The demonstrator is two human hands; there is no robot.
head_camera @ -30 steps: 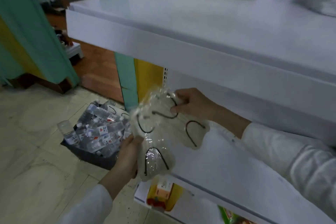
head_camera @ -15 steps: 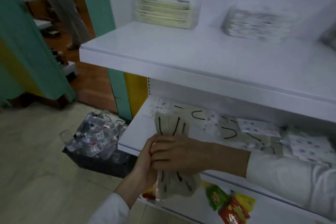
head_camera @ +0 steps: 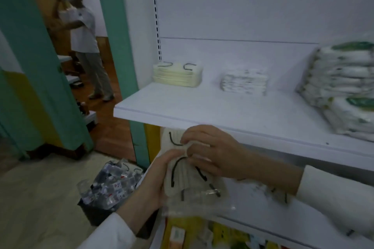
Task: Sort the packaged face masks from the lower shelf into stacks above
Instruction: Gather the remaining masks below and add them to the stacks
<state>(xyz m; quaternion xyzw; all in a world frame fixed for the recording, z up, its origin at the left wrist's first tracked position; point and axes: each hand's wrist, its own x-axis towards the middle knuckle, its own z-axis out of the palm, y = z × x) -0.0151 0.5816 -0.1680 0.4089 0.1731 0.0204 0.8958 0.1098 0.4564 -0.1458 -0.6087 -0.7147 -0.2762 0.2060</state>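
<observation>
In the upper left of the frame, a person in a white top [head_camera: 81, 30] stands far back on a wooden floor, behind a green partition [head_camera: 40, 56]. At lower left, a dark bin [head_camera: 95, 214] on the pale floor is heaped with small clear bottles.

Just right of the bin, the left hand [head_camera: 155, 180] rises from a white sleeve. Its fingers are curled round the left edge of a bundle of packaged face masks [head_camera: 190, 184]: cream masks with black ear loops in clear wrap. The bundle is at centre frame, just below the front lip of the upper shelf [head_camera: 222, 111].

The right hand [head_camera: 214, 153] reaches in from the right and lies over the top of the bundle, fingers bent and pinching the packaging.

On the upper shelf, from left to right, sit a stack of cream masks [head_camera: 178, 76], a stack of white patterned masks [head_camera: 243, 82], and a taller, blurred pile of white packs with green print [head_camera: 344, 87] at the right edge.

Under the right forearm, the lower shelf [head_camera: 303, 216] holds more packaged masks [head_camera: 277, 194], too blurred to describe. Yellow packages [head_camera: 182, 232] show at the bottom centre.
</observation>
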